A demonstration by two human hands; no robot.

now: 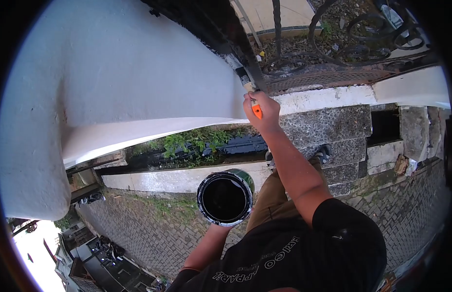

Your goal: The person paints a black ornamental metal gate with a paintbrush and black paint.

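Observation:
My right hand point(264, 111) is closed round the handle of a paintbrush point(250, 87) with an orange handle end. The brush's dark bristles touch the lower edge of a black-painted strip point(206, 36) beside a white wall point(143, 63). Below, a can of black paint point(225, 198) with smeared rim rests on my left hand point(223, 228), whose fingers are mostly hidden under the can.
A black wrought-iron gate point(333, 53) stands at the upper right. Under the wall runs a drain with dark water point(235, 147) and green plants point(196, 143). My feet are on a stone slab point(328, 129); brick paving point(138, 221) lies beyond.

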